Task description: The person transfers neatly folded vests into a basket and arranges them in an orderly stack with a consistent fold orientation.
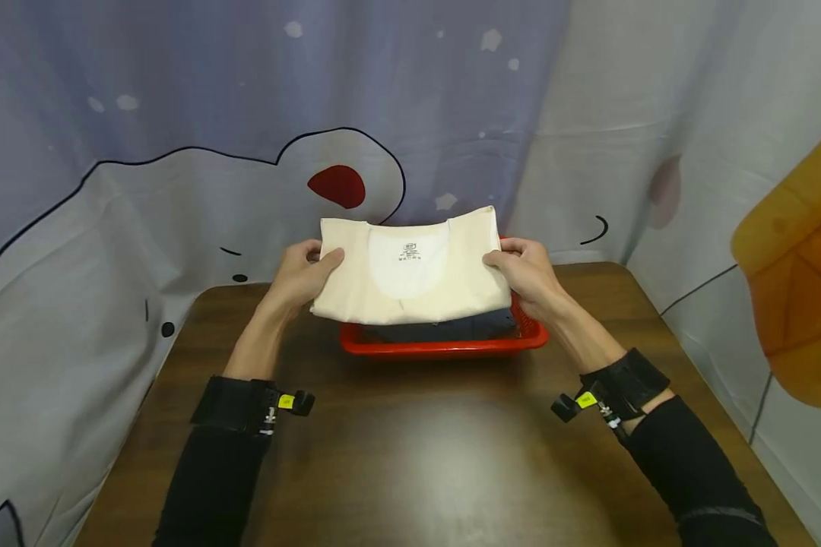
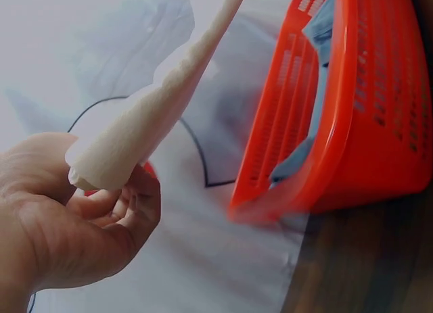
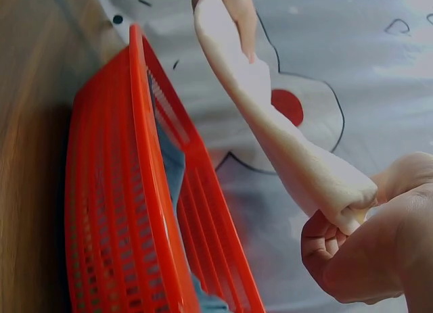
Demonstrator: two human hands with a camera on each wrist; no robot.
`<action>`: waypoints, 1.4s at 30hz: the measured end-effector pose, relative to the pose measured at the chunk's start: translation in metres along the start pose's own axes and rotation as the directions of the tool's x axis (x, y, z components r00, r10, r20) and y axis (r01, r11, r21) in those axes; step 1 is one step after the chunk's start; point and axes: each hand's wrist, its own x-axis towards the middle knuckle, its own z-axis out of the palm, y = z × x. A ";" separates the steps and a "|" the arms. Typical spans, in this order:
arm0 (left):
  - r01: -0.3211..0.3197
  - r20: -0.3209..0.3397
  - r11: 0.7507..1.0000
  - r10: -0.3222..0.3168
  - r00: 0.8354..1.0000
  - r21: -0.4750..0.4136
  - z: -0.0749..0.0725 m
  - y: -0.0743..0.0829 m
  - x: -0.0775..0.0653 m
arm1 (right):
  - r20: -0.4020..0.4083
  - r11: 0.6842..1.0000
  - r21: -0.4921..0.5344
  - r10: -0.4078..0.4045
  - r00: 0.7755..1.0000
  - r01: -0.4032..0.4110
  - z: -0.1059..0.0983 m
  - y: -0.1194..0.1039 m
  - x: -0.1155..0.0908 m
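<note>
A folded cream-coloured garment, likely a shirt, hangs between both hands above a red plastic basket. Printed text shows at its neckline. My left hand pinches its left end, thumb on the near face; in the left wrist view the fingers curl under the folded cloth. The right hand grips the other end the same way, and its fingers bend beneath the cloth in the right wrist view. Inside the basket lies blue-grey cloth, partly covered by the garment in the head view.
The basket stands near the back of a brown wooden table. Behind and beside the table hangs a printed curtain. Both wrists wear black straps with small cameras.
</note>
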 end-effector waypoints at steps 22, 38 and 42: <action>0.016 0.054 0.985 -0.026 0.998 0.173 0.053 -0.012 0.025 | -0.055 0.941 -0.321 0.091 0.994 -0.104 -0.020 0.027 0.023; -0.085 0.008 0.891 0.092 0.996 0.446 0.074 -0.016 0.025 | -0.061 0.731 -0.682 -0.083 0.995 0.019 -0.009 0.045 0.036; -0.103 -0.008 0.844 0.126 0.992 0.526 0.081 -0.018 0.026 | -0.044 0.678 -0.734 -0.102 0.994 0.037 -0.006 0.048 0.037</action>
